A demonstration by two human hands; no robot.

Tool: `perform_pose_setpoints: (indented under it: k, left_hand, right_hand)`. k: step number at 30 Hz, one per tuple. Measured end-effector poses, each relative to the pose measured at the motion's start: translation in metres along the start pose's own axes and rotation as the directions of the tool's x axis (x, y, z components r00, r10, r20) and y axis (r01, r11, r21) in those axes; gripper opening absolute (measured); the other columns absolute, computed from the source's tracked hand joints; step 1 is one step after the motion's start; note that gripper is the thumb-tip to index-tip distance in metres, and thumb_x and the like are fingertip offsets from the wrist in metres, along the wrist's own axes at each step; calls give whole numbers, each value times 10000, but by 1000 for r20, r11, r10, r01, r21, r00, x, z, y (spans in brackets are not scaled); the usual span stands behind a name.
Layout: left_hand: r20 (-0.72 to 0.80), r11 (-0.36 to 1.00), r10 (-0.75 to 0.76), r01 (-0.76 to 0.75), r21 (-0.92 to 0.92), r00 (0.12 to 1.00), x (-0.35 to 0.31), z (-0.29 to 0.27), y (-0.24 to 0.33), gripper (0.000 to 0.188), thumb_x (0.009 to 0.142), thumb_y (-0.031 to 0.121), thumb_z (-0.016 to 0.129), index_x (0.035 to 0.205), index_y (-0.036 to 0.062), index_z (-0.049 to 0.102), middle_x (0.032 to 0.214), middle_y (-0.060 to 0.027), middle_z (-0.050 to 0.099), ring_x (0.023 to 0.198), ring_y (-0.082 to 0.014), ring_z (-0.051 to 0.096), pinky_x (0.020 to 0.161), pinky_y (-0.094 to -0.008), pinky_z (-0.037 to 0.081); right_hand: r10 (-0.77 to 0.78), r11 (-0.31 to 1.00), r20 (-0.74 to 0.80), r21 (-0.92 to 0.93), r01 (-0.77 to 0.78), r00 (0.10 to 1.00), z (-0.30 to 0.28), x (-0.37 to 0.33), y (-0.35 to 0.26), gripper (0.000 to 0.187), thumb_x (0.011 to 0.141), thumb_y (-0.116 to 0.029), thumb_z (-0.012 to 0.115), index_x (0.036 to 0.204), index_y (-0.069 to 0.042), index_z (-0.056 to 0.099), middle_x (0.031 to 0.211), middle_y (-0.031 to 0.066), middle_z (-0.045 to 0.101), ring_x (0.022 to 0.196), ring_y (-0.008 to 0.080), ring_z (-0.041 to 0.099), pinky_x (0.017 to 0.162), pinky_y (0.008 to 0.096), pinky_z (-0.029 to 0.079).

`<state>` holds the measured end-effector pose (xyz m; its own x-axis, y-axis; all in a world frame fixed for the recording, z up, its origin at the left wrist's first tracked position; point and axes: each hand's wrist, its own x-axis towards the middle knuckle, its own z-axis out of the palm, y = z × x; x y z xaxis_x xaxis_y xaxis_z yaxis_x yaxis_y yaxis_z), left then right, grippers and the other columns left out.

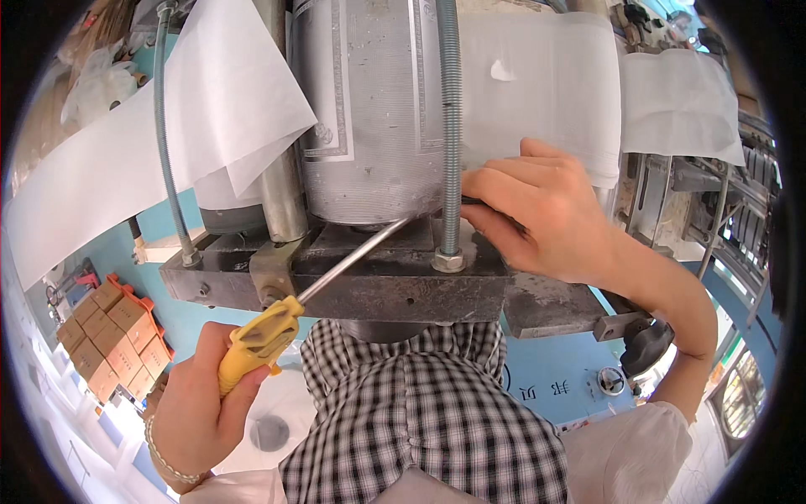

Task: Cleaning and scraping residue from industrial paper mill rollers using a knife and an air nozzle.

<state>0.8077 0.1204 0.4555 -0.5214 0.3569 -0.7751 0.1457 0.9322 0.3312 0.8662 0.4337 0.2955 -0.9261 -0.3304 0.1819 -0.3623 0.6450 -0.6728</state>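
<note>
My left hand (195, 412) is closed round the yellow handle of a screwdriver (266, 334). Its metal shaft slants up to the right, and the tip meets the lower edge of a grey engraved roller (374, 109). Right of the roller, beside an upright threaded rod (451, 126), my right hand (546, 210) is closed with thumb and fingers together. A small dark piece shows between those fingers; its kind is not clear, and part of it is hidden behind the rod. Beneath the roller runs a dark metal bar (378, 290) with a nut on the rod's end.
White paper (126, 160) hangs on the left next to another threaded rod (161, 126) and a steel shaft (284, 189). A broad white roll (541, 92) stands behind my right hand. A black knob (646, 346) juts out lower right. Cardboard boxes (113, 332) are stacked at far left.
</note>
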Motion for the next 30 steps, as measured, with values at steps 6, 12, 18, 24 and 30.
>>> perform_pose_setpoints:
  k: [6, 12, 18, 24, 30]
  left_hand:
    - [-3, 1000, -5, 5, -19, 1000, 4, -1, 2, 278, 929, 82, 646, 1136, -11, 485, 820, -150, 680, 677, -354, 670, 605, -373, 498]
    - [23, 999, -14, 15, -50, 1000, 6, 0, 4, 286, 938, 85, 640, 1151, -6, 472, 801, -158, 671, 678, -354, 674, 607, -375, 501]
    - [53, 997, -44, 47, -66, 998, 3, 0, 3, 278, 938, 86, 639, 1148, -2, 479, 783, -160, 667, 668, -355, 673, 605, -378, 501]
    - [60, 995, -20, 26, -95, 998, 5, 1, 1, 284, 931, 84, 648, 1145, -3, 483, 797, -163, 672, 675, -362, 675, 602, -376, 501]
    - [43, 996, -13, 17, -89, 999, 7, 1, 3, 292, 929, 98, 660, 1144, 0, 488, 774, -158, 671, 675, -365, 676, 592, -380, 503]
  right_hand:
    - [-18, 1000, 8, 6, 18, 1000, 1, 1, 3, 146, 818, -114, 735, 927, -85, 643, 733, 17, 644, 606, 208, 592, 558, 337, 361]
    - [-48, 999, -4, -21, 48, 999, 1, -1, 5, 158, 809, -111, 739, 929, -87, 638, 726, 6, 624, 592, 204, 581, 545, 338, 357]
    - [-91, 992, 32, -84, 93, 995, 1, -5, 7, 166, 802, -88, 729, 940, -76, 637, 740, 14, 620, 589, 199, 585, 534, 332, 375]
    - [-51, 996, 27, -67, 53, 998, -2, -9, 6, 183, 796, -86, 730, 950, -77, 632, 747, 19, 619, 591, 188, 583, 535, 328, 372]
    - [-89, 993, 25, -70, 91, 996, -1, -4, 7, 187, 792, -101, 743, 935, -81, 625, 738, 15, 610, 596, 180, 586, 537, 324, 354]
